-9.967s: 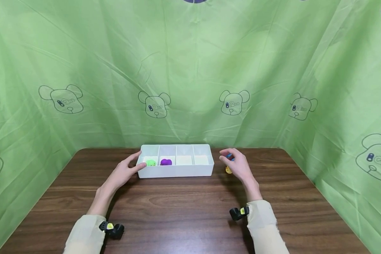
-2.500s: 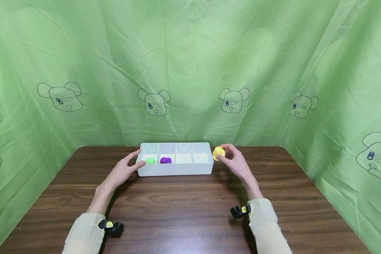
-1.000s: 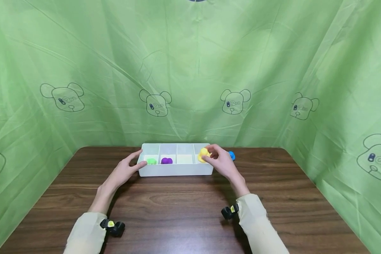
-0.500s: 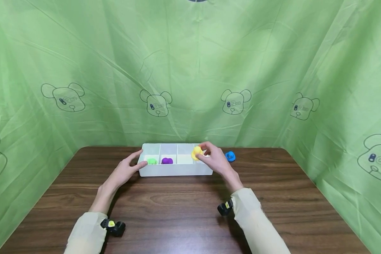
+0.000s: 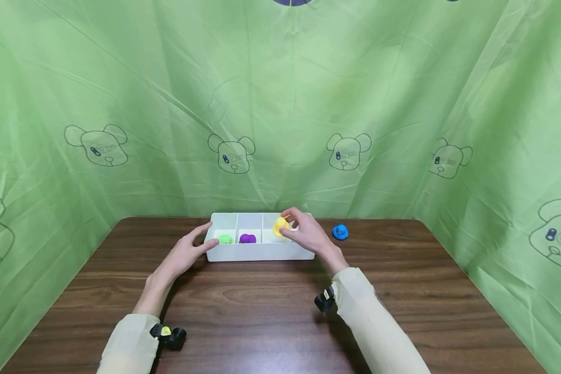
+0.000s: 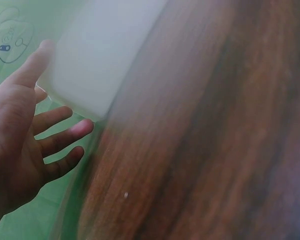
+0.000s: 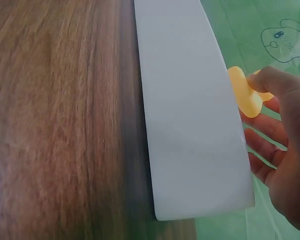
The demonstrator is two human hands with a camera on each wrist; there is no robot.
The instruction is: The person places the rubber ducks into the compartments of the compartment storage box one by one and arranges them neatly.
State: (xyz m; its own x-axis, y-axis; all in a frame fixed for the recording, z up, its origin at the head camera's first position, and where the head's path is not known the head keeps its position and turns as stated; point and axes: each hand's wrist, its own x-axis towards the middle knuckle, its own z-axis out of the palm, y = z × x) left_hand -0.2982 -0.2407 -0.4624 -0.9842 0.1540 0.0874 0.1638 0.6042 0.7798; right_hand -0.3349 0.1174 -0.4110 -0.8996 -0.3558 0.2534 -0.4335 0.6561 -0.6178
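Pinching the yellow toy in my right hand over the third-from-left compartment of the white tray, left hand spread, I judge lowering and release come next.

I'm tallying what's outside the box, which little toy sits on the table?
The blue toy, right of the white box. The green toy and purple toy lie inside it; the right hand pinches the yellow toy.

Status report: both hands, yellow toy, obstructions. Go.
Right hand pinching yellow toy at white tray, third compartment from left. Left hand at tray's left end. No obstruction seen; blue toy on table, right of tray.
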